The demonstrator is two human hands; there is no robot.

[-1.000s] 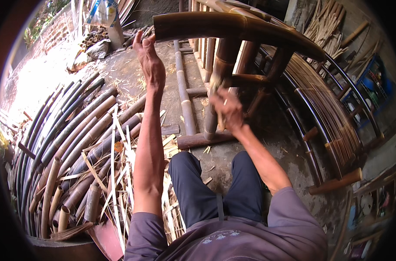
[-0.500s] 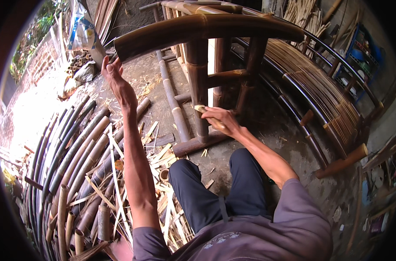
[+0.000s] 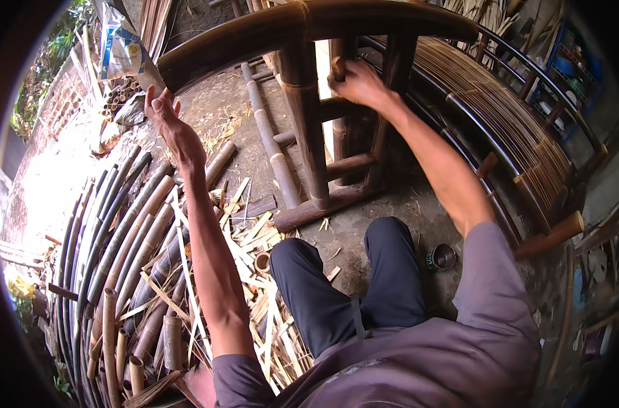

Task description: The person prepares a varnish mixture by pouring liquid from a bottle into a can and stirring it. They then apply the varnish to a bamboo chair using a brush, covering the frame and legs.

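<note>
A dark, glossy bamboo bench frame stands before me, its thick curved top rail (image 3: 255,37) running across the upper middle. My left hand (image 3: 166,122) is by the rail's left end, fingers apart; whether it touches the rail is unclear. My right hand (image 3: 362,85) is closed around a short brush (image 3: 338,66), level with the upper part of the frame's side. Beside that hand are a thick bamboo upright (image 3: 301,122) and a short crosspiece (image 3: 340,109). The brush's tip is mostly hidden now.
Bamboo poles (image 3: 129,238) lie piled at the left, with pale split strips (image 3: 279,326) by my legs. An open can (image 3: 441,257) of something dark sits right of my knee. A slatted bamboo bench (image 3: 486,102) stands at the right. A plastic bag (image 3: 122,51) is at upper left.
My right hand has moved up and away from me with the brush, from the upright's lower part to above the crosspiece. My left hand has shifted slightly left. The can has come into view.
</note>
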